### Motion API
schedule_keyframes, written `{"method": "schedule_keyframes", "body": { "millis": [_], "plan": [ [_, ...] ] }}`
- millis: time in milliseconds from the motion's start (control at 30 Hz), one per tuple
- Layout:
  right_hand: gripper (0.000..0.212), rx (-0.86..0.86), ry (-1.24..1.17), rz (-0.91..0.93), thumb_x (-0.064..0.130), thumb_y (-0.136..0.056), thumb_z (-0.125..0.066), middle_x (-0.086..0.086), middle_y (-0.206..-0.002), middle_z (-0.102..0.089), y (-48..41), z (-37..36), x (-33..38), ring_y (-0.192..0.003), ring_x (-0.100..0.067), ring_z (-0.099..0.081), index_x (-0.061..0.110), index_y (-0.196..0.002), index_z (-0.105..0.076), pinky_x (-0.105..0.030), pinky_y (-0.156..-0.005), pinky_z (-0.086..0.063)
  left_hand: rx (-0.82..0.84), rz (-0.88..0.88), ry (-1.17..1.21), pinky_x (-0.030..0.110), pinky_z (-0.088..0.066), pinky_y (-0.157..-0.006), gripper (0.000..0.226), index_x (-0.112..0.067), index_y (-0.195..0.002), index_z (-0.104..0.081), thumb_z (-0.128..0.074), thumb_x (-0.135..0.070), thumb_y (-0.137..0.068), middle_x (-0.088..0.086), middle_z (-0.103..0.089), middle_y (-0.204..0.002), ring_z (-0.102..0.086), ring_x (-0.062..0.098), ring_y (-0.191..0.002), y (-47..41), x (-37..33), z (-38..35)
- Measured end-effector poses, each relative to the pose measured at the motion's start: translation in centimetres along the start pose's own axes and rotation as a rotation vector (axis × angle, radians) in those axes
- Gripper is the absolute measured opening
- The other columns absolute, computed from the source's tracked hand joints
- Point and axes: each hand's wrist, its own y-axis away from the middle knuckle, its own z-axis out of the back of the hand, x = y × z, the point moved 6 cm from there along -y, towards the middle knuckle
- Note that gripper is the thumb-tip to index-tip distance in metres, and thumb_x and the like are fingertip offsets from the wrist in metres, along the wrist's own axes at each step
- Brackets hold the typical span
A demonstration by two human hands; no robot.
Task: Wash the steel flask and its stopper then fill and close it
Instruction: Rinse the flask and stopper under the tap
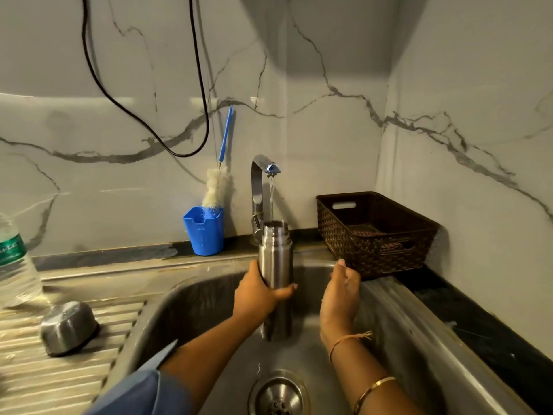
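My left hand (260, 295) grips the steel flask (275, 253) round its middle and holds it upright over the sink (398, 319). The flask's mouth is open and sits right under the tap (258, 187). A thin stream of water (271, 199) runs from the spout into it. My right hand (341, 292) hovers just right of the flask with loosely curled fingers, not touching it, and I see nothing in it. A steel cap (68, 327) lies upside down on the ribbed drainboard at the left. I cannot see a separate stopper.
A blue cup (205, 232) with a bottle brush (215, 187) stands behind the sink, left of the tap. A brown woven basket (374, 232) sits at the back right corner. A plastic water bottle (15, 265) stands at the far left. The drain (278, 396) is below my arms.
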Motion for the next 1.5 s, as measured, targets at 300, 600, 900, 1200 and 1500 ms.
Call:
{"method": "schedule_keyframes", "body": {
  "millis": [300,600,900,1200,1500],
  "plan": [
    [0.021,0.010,0.003,0.007,0.036,-0.098,-0.040,-0.005,-0.090,-0.057,0.1,0.1,0.1,-0.082,-0.019,-0.054,0.018,-0.093,-0.049,-0.033,-0.072,-0.044,-0.015,-0.059,0.050,0.035,-0.048,-0.095,0.083,-0.025,-0.133,-0.037,-0.083,-0.039,-0.065,-0.006,-0.054,-0.127,-0.053,0.013,-0.113,-2.1,-2.4,1.2],
    [0.022,0.011,-0.006,0.015,0.034,-0.099,-0.040,0.003,-0.079,-0.051,0.2,0.2,0.7,-0.073,-0.014,-0.049,0.016,-0.089,-0.048,-0.029,-0.064,-0.038,-0.066,-0.085,0.070,0.029,-0.046,-0.088,0.084,-0.022,-0.133,-0.036,-0.082,-0.041,-0.065,-0.001,-0.054,-0.129,-0.054,0.017,-0.115,-1.9,-3.5,1.5],
    [0.025,0.011,-0.012,0.003,0.035,-0.099,-0.039,0.002,-0.080,-0.052,0.3,0.1,0.6,-0.074,-0.015,-0.051,0.013,-0.093,-0.049,-0.034,-0.069,-0.044,-0.033,0.052,-0.034,0.038,-0.052,-0.091,0.085,-0.024,-0.133,-0.035,-0.081,-0.046,-0.065,0.003,-0.054,-0.130,-0.057,0.022,-0.114,-0.1,-0.4,0.7],
    [0.028,0.110,0.063,-0.057,0.037,-0.096,-0.044,0.000,-0.081,-0.056,0.1,-0.4,-0.4,-0.075,-0.015,-0.053,0.011,-0.096,-0.055,-0.029,-0.064,-0.041,0.173,0.266,0.370,0.034,-0.053,-0.075,0.079,-0.014,-0.132,-0.038,-0.079,-0.038,-0.070,0.001,-0.056,-0.106,-0.058,0.018,-0.091,0.4,-3.4,0.5],
    [0.040,0.236,-0.208,-0.707,0.043,-0.089,-0.056,-0.020,-0.114,-0.051,1.9,-0.7,-4.2,-0.091,-0.034,-0.056,0.017,-0.116,-0.044,-0.041,-0.055,-0.052,0.181,0.524,1.047,0.048,-0.053,-0.071,0.079,-0.018,-0.133,-0.033,-0.077,-0.039,-0.070,0.016,-0.055,-0.118,-0.058,0.033,-0.101,2.0,-2.0,0.0]
  ]
}}
